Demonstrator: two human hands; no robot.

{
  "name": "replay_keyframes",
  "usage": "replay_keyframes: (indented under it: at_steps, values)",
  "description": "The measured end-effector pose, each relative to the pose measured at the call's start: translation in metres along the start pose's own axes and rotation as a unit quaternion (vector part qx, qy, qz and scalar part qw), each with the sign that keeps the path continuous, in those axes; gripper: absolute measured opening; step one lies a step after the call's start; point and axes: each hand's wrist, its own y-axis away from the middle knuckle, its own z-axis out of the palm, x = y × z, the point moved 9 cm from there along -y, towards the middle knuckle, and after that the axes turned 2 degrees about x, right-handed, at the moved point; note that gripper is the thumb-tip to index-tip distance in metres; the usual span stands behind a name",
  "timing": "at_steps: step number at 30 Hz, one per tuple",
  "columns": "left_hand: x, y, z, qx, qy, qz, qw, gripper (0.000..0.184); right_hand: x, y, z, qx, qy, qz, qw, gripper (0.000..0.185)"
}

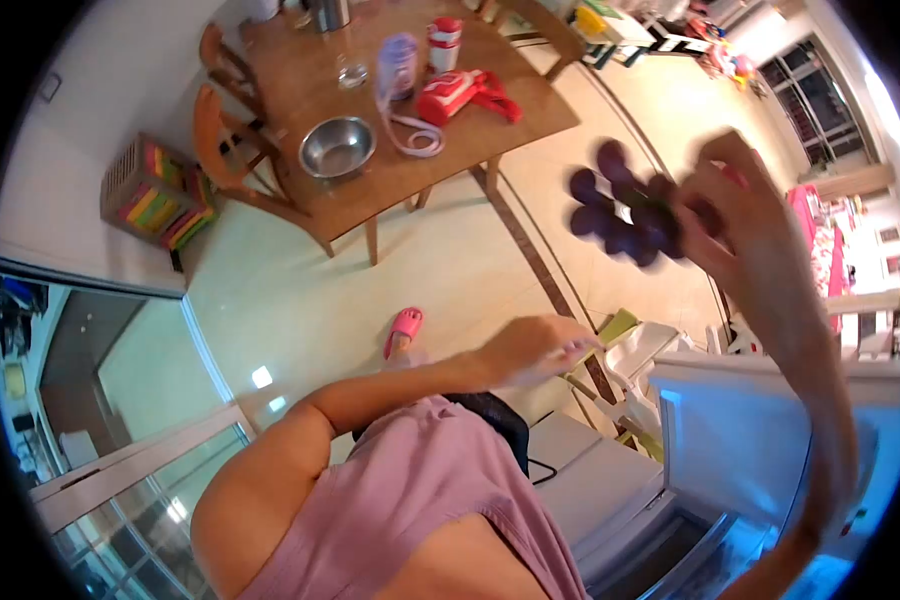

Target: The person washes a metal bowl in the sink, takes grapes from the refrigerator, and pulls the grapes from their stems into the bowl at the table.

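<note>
Raised at the right, my right hand is closed on a bunch of dark purple grapes, which sticks out to the left of the fingers. My left hand is lower, in front of my body and apart from the grapes. Motion blurs its fingers, and I cannot make out anything in them. Beneath my right forearm, a white refrigerator-like appliance stands open with bluish light inside.
A wooden table carries a metal bowl, a purple bottle with a strap and a red pouch. Wooden chairs stand beside it. A white-and-green folding chair is near the appliance. Colourful crates sit against the wall.
</note>
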Motion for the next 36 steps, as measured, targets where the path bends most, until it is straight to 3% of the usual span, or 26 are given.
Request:
replay_keyframes:
  at_steps: [2, 3, 4, 5, 7, 9, 11, 13, 16, 19, 21, 22, 24, 25, 27, 29, 30, 31, 34, 36]
  values:
    - [-0.037, 0.021, -0.052, 0.010, -0.126, -0.068, 0.990, 0.021, -0.019, -0.063, 0.069, 0.051, -0.048, -0.094, 0.993, 0.007]
    - [-0.055, 0.033, -0.075, 0.017, -0.129, -0.097, 0.987, 0.022, -0.030, -0.098, 0.103, 0.020, -0.097, -0.055, 0.994, 0.015]
    - [-0.073, 0.043, -0.099, 0.021, -0.130, -0.126, 0.983, 0.024, -0.049, -0.126, 0.153, 0.035, -0.001, -0.202, 0.979, 0.012]
    - [-0.075, 0.052, -0.119, 0.029, -0.129, -0.128, 0.983, 0.024, -0.057, -0.159, 0.186, 0.074, -0.058, -0.176, 0.980, 0.015]
    - [-0.080, 0.076, -0.167, 0.095, -0.176, -0.175, 0.964, 0.026, -0.075, -0.218, 0.264, 0.014, -0.136, -0.135, 0.981, 0.017]
    - [-0.081, 0.100, -0.204, 0.147, -0.174, -0.205, 0.952, 0.025, -0.099, -0.262, 0.326, 0.027, -0.165, -0.148, 0.975, 0.014]
    - [-0.085, 0.125, -0.231, 0.197, -0.176, -0.233, 0.936, 0.025, -0.115, -0.300, 0.396, -0.008, -0.155, -0.101, 0.983, 0.012]
    - [-0.092, 0.156, -0.249, 0.246, -0.160, -0.304, 0.906, 0.027, -0.131, -0.312, 0.447, -0.021, -0.153, -0.084, 0.984, 0.012]
    - [-0.098, 0.184, -0.267, 0.289, -0.101, -0.360, 0.881, 0.027, -0.143, -0.323, 0.483, -0.054, -0.143, -0.073, 0.986, 0.011]
    - [-0.100, 0.177, -0.274, 0.261, -0.117, -0.355, 0.890, 0.028, -0.138, -0.319, 0.501, -0.096, -0.114, -0.059, 0.987, 0.016]
    - [-0.101, 0.151, -0.273, 0.219, -0.117, -0.344, 0.906, 0.028, -0.123, -0.310, 0.468, 0.058, -0.240, -0.086, 0.965, 0.025]
    - [-0.099, 0.133, -0.269, 0.177, -0.125, -0.329, 0.919, 0.028, -0.112, -0.301, 0.451, 0.058, -0.239, -0.081, 0.966, 0.025]
    - [-0.098, 0.091, -0.258, 0.134, -0.138, -0.285, 0.939, 0.027, -0.073, -0.261, 0.398, 0.028, -0.444, 0.018, 0.895, 0.020]
    - [-0.090, 0.071, -0.246, 0.091, -0.150, -0.240, 0.955, 0.027, -0.052, -0.228, 0.375, 0.020, -0.466, 0.074, 0.881, 0.018]
    - [-0.074, 0.027, -0.204, -0.007, -0.129, -0.174, 0.976, 0.026, -0.002, -0.115, 0.331, 0.025, -0.464, 0.185, 0.866, 0.016]
    - [-0.055, -0.024, -0.137, -0.130, -0.121, -0.046, 0.983, 0.025, 0.030, 0.013, 0.285, 0.023, -0.415, 0.285, 0.864, 0.018]
    - [-0.038, -0.041, -0.099, -0.186, -0.056, -0.020, 0.981, 0.026, 0.035, 0.080, 0.262, 0.015, -0.392, 0.356, 0.848, 0.020]
    - [-0.026, -0.047, -0.072, -0.209, 0.005, -0.033, 0.977, 0.028, 0.031, 0.129, 0.239, -0.006, -0.407, 0.401, 0.821, 0.022]
    - [0.019, -0.074, 0.024, -0.334, 0.036, 0.042, 0.941, 0.029, 0.010, 0.244, 0.137, -0.024, -0.459, 0.480, 0.747, 0.027]
    - [0.060, -0.065, 0.080, -0.415, 0.053, 0.095, 0.903, 0.029, -0.008, 0.302, 0.054, 0.053, -0.449, 0.525, 0.721, 0.026]
